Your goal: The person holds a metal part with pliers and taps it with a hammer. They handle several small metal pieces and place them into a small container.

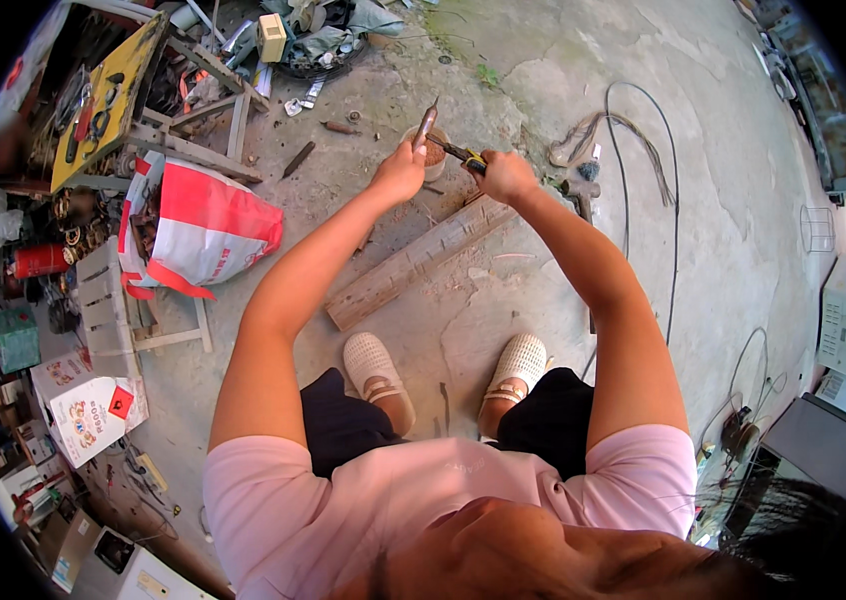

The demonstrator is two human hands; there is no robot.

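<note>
My left hand (pixel 401 174) is closed around a copper-coloured tube (pixel 427 124) with a tapered, pointed end, held upright and tilted a little right. My right hand (pixel 509 178) grips pliers (pixel 463 154) with black and yellow handles. Their jaws point left and meet or nearly meet the tube; whether they bite on it I cannot tell. Below, a small round tub (pixel 409 134) holds reddish-brown bits, partly hidden by my left hand and the tools. Nearer my feet, a wooden beam (pixel 413 262) lies slantwise on the concrete floor.
Left stand a red and white bag (pixel 213 225), a wooden bench with a yellow board (pixel 108 105) carrying tools, and a white carton (pixel 88 415). Scrap is heaped at the far left. On the right lie a hammer (pixel 580 196) and a black cable (pixel 677 190).
</note>
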